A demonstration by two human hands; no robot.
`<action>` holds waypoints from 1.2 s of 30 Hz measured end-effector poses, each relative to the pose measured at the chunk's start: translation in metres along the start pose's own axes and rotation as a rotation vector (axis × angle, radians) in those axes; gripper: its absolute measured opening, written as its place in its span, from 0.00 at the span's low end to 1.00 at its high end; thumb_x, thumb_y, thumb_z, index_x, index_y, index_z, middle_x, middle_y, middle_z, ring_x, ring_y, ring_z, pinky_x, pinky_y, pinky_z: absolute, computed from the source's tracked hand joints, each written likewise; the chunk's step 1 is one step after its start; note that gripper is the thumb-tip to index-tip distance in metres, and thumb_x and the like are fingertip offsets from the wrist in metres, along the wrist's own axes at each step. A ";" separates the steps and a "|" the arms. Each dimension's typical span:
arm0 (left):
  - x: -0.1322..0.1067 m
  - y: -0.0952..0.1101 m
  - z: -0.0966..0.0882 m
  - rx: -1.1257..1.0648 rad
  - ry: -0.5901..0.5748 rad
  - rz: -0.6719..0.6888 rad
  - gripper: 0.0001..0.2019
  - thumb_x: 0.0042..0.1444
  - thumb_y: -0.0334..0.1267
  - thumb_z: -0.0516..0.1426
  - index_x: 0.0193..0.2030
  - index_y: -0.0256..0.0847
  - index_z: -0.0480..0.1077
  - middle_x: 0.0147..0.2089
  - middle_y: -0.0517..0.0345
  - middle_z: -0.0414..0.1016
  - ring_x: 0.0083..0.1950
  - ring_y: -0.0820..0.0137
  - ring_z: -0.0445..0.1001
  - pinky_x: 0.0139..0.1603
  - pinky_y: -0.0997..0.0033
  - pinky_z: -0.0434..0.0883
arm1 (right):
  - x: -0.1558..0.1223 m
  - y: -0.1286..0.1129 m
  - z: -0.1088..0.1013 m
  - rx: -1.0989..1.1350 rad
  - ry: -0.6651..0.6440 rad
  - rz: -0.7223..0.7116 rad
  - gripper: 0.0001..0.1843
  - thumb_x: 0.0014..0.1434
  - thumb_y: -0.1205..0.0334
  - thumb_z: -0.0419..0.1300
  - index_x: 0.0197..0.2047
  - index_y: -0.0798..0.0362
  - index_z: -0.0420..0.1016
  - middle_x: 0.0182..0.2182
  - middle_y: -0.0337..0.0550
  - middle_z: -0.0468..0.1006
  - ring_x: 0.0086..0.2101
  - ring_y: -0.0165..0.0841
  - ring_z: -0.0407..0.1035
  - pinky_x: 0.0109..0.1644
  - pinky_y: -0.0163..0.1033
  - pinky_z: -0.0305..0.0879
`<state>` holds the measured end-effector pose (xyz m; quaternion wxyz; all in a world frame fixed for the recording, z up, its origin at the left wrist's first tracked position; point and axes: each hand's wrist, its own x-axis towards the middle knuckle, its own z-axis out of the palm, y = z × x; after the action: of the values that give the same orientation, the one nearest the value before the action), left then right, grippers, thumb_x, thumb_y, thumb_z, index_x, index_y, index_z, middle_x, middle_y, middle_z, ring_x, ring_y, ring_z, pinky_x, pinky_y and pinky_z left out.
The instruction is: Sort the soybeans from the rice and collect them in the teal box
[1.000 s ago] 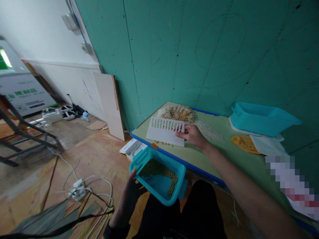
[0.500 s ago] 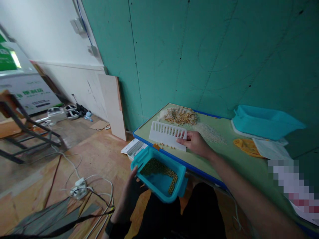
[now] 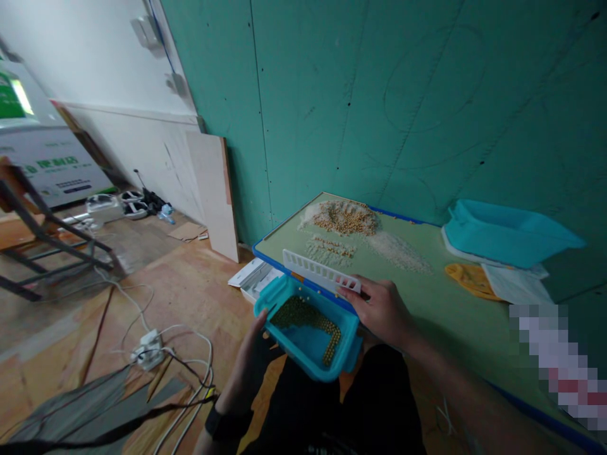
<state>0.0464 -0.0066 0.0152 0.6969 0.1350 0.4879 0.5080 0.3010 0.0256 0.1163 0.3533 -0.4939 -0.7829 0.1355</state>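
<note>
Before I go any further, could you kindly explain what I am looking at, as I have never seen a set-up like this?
There is no machine here, only a person's two bare hands, seen by a camera worn on the head that looks forward and down. The left hand holds a blue tub at the table's near edge; inside are dark green and yellow grains. The right hand holds a white slotted plate by one end, next to the tub. On the table lie a heap of yellow beans with whitish grains around them and, further right, a second blue container.
</note>
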 end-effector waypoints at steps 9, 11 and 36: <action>0.004 -0.006 0.000 0.000 -0.017 0.010 0.28 0.55 0.55 0.63 0.56 0.38 0.74 0.44 0.46 0.84 0.55 0.51 0.79 0.50 0.53 0.78 | -0.004 0.001 0.003 -0.064 -0.009 -0.039 0.14 0.68 0.56 0.57 0.49 0.46 0.82 0.37 0.45 0.87 0.34 0.39 0.81 0.38 0.38 0.73; 0.004 -0.007 0.000 -0.001 -0.014 0.007 0.26 0.55 0.55 0.62 0.55 0.39 0.75 0.44 0.46 0.83 0.55 0.51 0.79 0.51 0.53 0.78 | -0.006 0.000 0.005 -0.115 -0.018 -0.075 0.14 0.69 0.57 0.56 0.50 0.46 0.82 0.37 0.45 0.87 0.34 0.39 0.81 0.38 0.38 0.73; 0.004 -0.016 -0.012 0.028 -0.019 -0.084 0.30 0.56 0.57 0.61 0.59 0.38 0.74 0.47 0.43 0.83 0.51 0.50 0.81 0.48 0.51 0.78 | 0.042 0.032 -0.027 -0.115 0.231 0.040 0.12 0.63 0.55 0.61 0.41 0.52 0.84 0.39 0.51 0.86 0.40 0.45 0.81 0.44 0.42 0.73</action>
<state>0.0461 -0.0139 -0.0040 0.7204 0.1290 0.4936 0.4699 0.3306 0.0733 0.1351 0.4094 -0.5414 -0.7333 0.0395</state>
